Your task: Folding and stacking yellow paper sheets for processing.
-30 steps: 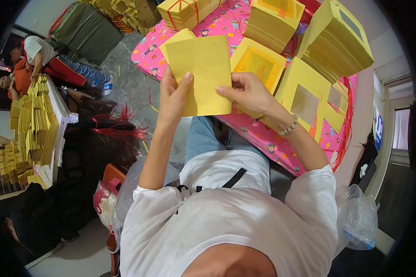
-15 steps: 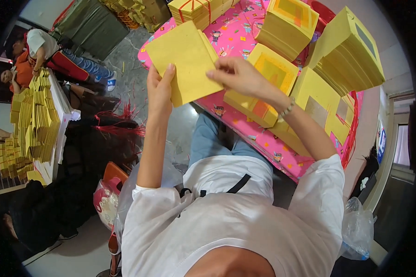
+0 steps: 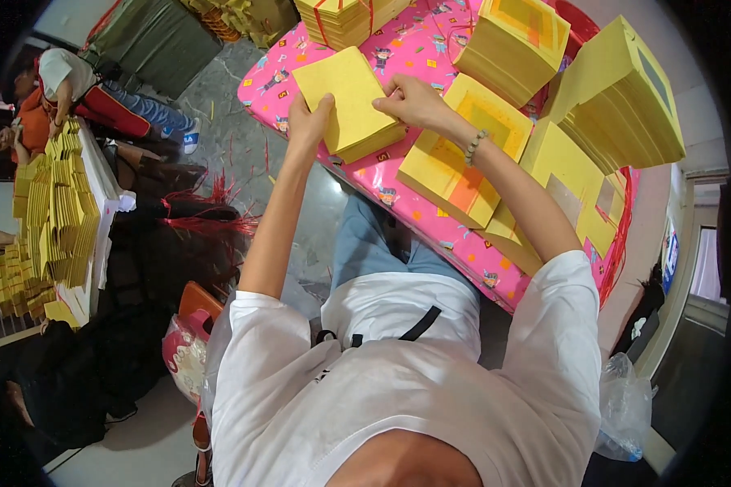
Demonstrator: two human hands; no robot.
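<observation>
A square yellow paper sheet (image 3: 343,91) lies on top of a small stack of yellow paper (image 3: 368,145) near the table's front left edge. My left hand (image 3: 309,122) grips the sheet's left edge, thumb on top and fingers hidden beneath. At the right edge, my right hand (image 3: 417,102) pinches the paper with thumb and bent fingers. How many sheets are between the fingers cannot be seen. Just right of my right hand lies a thick stack of yellow paper with an orange print (image 3: 469,146).
The table has a pink patterned cover (image 3: 386,195). Taller yellow paper stacks (image 3: 617,97) stand to the right, and a bundle tied with red string (image 3: 345,28) at the back. Red strings (image 3: 621,235) hang at the right edge. Two people sit by another paper-laden table (image 3: 97,203) far left.
Both hands have moved down and to the right with the sheet. It was raised and tilted; now it rests level on the stack.
</observation>
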